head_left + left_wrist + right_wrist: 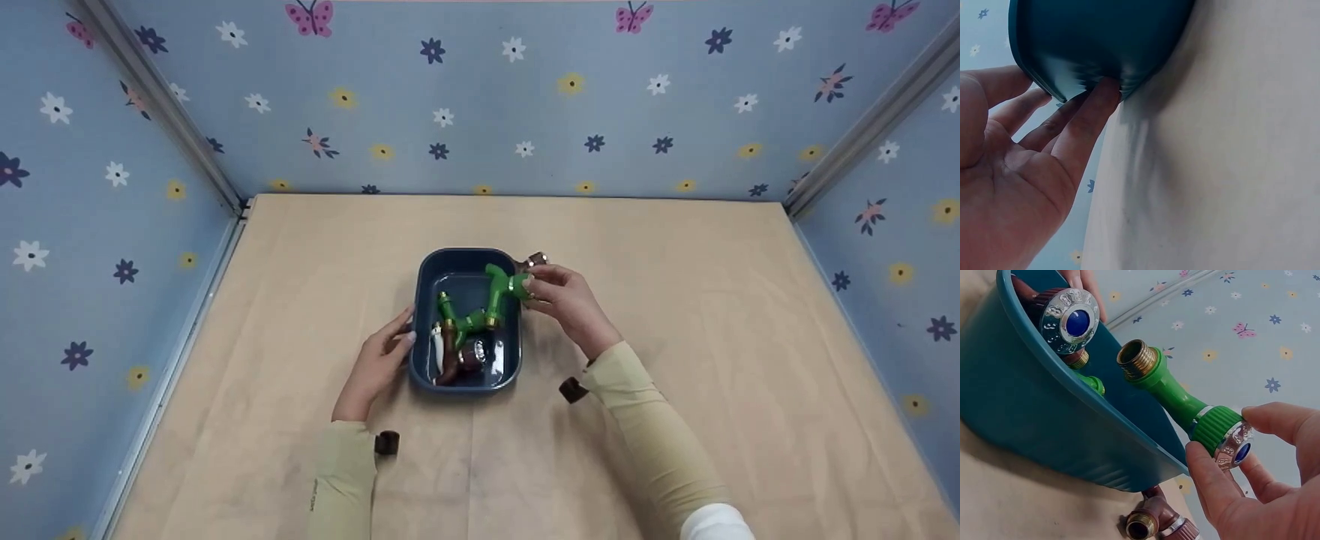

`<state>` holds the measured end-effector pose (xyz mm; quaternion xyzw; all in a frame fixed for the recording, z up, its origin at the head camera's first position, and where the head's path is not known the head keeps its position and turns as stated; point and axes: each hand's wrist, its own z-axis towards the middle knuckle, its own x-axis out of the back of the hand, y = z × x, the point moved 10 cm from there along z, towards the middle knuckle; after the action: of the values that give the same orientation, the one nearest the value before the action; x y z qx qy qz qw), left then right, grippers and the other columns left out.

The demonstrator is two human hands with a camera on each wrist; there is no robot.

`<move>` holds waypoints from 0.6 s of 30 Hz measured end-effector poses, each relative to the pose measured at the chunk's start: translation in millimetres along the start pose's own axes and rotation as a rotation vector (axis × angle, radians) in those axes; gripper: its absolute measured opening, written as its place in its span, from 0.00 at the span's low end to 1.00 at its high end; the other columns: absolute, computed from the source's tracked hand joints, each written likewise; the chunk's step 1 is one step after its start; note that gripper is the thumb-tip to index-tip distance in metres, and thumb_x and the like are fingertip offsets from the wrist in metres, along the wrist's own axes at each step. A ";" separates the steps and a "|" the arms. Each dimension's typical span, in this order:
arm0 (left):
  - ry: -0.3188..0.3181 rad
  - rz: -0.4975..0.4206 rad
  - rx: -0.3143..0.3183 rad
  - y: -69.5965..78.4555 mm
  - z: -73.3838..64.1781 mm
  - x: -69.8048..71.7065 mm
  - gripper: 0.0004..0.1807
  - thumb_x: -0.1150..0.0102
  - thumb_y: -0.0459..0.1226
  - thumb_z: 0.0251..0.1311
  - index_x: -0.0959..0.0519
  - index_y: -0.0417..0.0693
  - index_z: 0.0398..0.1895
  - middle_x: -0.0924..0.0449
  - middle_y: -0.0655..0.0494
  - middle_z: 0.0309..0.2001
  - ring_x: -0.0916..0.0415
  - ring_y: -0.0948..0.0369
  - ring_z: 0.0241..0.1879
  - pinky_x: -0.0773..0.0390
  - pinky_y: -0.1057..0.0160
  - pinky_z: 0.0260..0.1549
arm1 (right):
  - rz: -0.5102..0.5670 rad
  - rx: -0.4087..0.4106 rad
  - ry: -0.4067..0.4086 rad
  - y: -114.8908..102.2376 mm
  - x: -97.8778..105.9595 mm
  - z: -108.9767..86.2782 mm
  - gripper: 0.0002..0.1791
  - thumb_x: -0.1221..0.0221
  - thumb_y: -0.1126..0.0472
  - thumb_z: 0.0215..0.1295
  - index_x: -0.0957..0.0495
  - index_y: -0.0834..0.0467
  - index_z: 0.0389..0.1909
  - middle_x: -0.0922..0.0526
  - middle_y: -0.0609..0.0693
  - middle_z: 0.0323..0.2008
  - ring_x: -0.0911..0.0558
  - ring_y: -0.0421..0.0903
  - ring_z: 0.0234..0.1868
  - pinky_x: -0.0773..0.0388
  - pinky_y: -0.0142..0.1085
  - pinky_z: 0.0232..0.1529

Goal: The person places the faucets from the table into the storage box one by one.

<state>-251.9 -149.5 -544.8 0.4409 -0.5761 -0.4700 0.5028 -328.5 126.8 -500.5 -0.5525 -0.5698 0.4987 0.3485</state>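
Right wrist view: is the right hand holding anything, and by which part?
Yes: a green faucet. The right hand pinches it by the ribbed, silver-capped knob; the threaded end is free.

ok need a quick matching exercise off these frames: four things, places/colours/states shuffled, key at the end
Column 1
1. Left hand
2. Right hand
3. Held tap
4. Loose tap outside the tub

Column 2
A. mostly brown
B. pinches the held tap
C. mostly green
D. touches the tub's side

Pairs: 1-D, 2-B, 3-C, 4-A
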 end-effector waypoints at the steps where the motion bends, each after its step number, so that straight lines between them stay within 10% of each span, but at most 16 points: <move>1: 0.001 0.004 0.002 -0.3 -0.1 0.1 0.26 0.50 0.38 0.71 0.37 0.57 0.71 0.30 0.41 0.61 0.26 0.49 0.55 0.22 0.54 0.47 | -0.005 0.000 0.000 -0.2 -1.1 0.9 0.19 0.39 0.65 0.63 0.27 0.67 0.53 0.26 0.60 0.49 0.20 0.49 0.43 0.22 0.45 0.50; 18: 0.011 0.023 0.004 -1.0 0.1 -0.3 0.26 0.50 0.39 0.71 0.37 0.59 0.71 0.29 0.43 0.61 0.26 0.52 0.55 0.23 0.54 0.49 | -0.011 -0.032 0.019 1.6 -10.6 14.4 0.18 0.39 0.66 0.63 0.27 0.65 0.53 0.27 0.60 0.51 0.20 0.51 0.49 0.22 0.39 0.49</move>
<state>-251.9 -149.4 -545.9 0.4378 -0.5795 -0.4605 0.5104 -340.1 113.6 -504.1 -0.5597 -0.5775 0.4820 0.3478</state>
